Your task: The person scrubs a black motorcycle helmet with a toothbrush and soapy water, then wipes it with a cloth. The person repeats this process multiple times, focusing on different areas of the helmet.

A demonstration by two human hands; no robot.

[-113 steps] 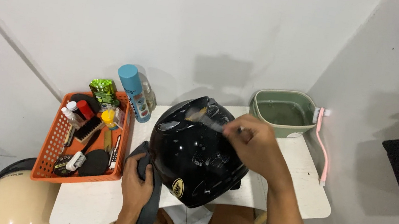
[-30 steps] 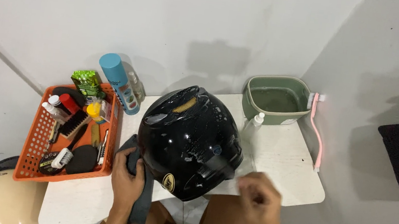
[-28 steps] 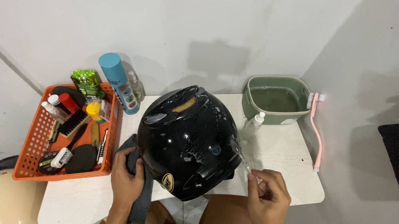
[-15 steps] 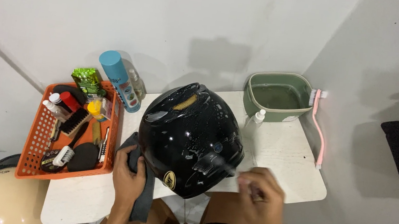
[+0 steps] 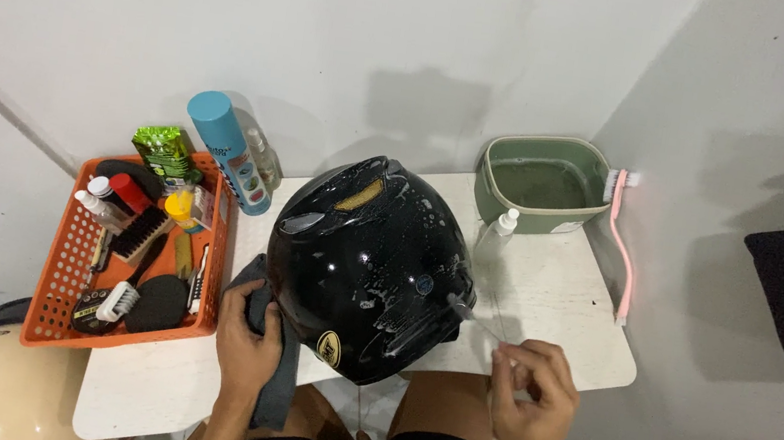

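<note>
Glossy black motorcycle helmet (image 5: pixel 368 267) stood on white table (image 5: pixel 563 303) | steadied by left hand (image 5: pixel 246 347), closed on grey cloth (image 5: pixel 275 376) | thin clear strip (image 5: pixel 480 320) pinched by right hand (image 5: pixel 533 395) (best drawn slowly, helmet kept braced).

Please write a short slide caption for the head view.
Left hand steadies a wet black helmet on a white table.

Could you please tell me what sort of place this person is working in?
Probably a small home or shop corner set up for cleaning helmets: a wet black helmet on a little white table, an orange basket of brushes and bottles, and a green basin.
</note>
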